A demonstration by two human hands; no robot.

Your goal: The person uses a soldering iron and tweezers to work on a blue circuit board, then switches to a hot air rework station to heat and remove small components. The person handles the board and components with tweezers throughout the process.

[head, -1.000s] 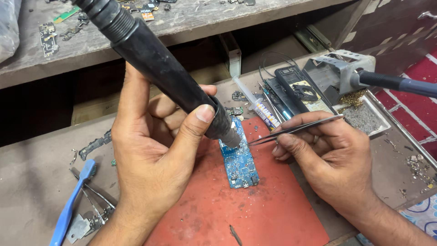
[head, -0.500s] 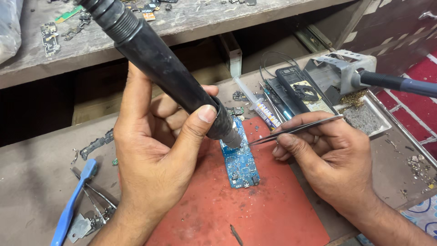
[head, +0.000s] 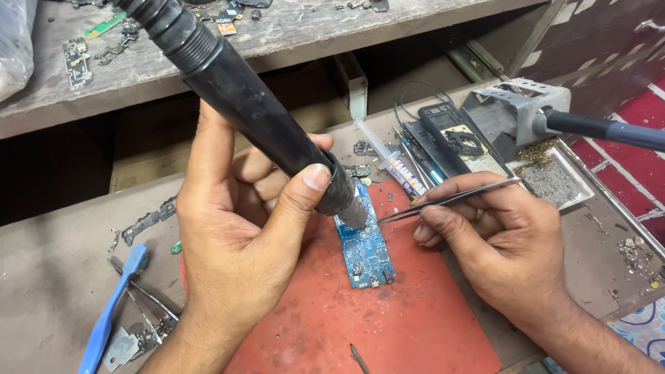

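My left hand [head: 242,235] grips a thick black hot-air handpiece [head: 256,118], its metal nozzle pointing down at the upper part of a blue circuit board [head: 366,249]. The board lies on a red work mat [head: 415,325]. My right hand [head: 495,242] pinches a pair of metal tweezers [head: 450,201], whose tips reach left to the board just beside the nozzle. The hose of the handpiece runs up out of the top of the view.
A soldering iron in its metal stand [head: 519,111] with a tray sits at the right. A syringe [head: 395,163] and a black tool lie behind the mat. A blue brush [head: 111,312] and loose metal parts lie left. A wooden shelf [head: 277,34] carries board scraps.
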